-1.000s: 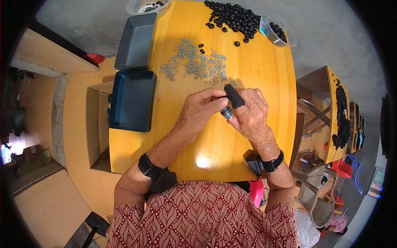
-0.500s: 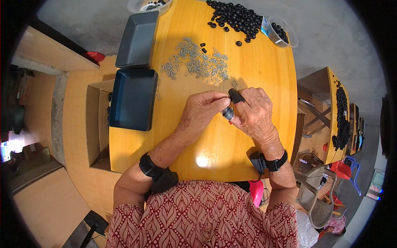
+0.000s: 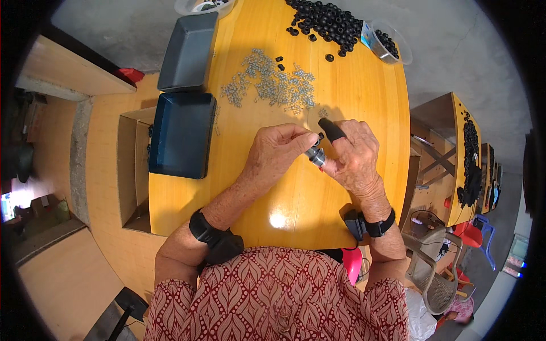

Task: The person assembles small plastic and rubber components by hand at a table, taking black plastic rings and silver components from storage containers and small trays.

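Together, left hand (image 3: 277,153), right hand (image 3: 354,156), gripping small metal part (image 3: 315,155)

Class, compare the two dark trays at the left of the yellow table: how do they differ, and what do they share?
The far tray is grey; the near tray is darker, blue-black. The far tray lies near the table's far end; the near tray sits closer to the person, overhanging the table's left edge. Both are rectangular and look empty.
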`<move>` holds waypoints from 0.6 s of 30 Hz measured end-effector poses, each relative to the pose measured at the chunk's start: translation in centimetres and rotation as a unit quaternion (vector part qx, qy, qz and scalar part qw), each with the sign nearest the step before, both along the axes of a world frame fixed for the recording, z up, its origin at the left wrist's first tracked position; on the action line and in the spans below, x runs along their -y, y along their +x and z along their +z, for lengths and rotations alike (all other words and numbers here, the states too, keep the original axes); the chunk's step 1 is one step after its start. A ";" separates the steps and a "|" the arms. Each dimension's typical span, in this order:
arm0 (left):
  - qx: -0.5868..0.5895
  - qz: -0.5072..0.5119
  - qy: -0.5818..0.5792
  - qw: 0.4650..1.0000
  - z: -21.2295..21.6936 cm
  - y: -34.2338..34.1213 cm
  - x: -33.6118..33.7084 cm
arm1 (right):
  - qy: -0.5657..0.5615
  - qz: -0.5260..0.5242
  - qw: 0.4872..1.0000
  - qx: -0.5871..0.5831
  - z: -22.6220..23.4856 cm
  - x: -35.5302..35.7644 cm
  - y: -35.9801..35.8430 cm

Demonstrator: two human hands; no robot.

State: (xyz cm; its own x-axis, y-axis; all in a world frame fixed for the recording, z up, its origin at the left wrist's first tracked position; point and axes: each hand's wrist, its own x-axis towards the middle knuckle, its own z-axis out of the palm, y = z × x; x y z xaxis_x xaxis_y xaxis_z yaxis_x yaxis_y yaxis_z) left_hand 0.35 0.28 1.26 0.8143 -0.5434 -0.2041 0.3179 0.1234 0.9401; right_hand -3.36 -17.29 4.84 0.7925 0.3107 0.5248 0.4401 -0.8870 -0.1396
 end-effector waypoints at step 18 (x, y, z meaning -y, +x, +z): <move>0.026 0.052 -0.072 0.996 -0.1 -0.6 0.7 | 0.071 0.084 0.994 0.026 -0.9 0.2 -0.2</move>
State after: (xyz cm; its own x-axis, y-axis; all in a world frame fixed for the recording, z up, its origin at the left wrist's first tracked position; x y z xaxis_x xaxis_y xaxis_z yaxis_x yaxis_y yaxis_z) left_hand -0.22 -0.37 1.15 0.8754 -0.4758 -0.0858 0.2471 0.2878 0.9252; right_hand -3.55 -17.53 3.89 0.7064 0.3555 0.6121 0.5899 -0.7736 -0.2315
